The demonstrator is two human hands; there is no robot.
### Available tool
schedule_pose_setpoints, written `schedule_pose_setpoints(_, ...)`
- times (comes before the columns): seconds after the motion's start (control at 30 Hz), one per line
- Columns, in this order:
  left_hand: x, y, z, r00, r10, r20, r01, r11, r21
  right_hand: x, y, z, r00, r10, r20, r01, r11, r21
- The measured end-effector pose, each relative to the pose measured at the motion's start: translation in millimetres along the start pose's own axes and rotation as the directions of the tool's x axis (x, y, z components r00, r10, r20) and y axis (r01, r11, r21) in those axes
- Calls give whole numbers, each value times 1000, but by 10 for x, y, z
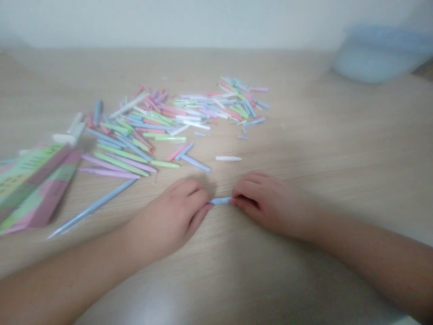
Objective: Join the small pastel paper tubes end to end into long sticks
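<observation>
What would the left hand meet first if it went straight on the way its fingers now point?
The right hand, most likely, past the blue pen piece that it and the left hand hold; depth is unclear.

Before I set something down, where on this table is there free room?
Bare tabletop lies between the right hand and the blurred blue object, and nearer you between both forearms. It is crowded beyond and left of the left hand: loose pastel sticks and printed boxes.
</observation>
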State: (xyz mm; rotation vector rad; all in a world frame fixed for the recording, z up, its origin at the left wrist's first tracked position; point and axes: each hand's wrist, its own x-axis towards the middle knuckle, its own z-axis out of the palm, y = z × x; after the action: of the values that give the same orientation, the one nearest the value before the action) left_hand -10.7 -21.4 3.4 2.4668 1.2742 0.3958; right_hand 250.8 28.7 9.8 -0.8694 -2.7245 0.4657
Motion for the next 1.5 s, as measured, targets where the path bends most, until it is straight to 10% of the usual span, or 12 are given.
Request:
schedule_pose_setpoints(0.23,20,-23,1,1000,-2,-23,1,997,-75,-37,-43,-84,979,-194,56,202,955,-216)
schedule_pose_setpoints(0.9,-7,7,3,998,25,-55,-22,998,54,-33,-47,5,999,-26,43,33,982,-187)
schedule_pose_setpoints(1.5,-105,-1,-54,990,114,-77,-118,992,-49,-120,-125,-65,995,-92,-37,96,988,125)
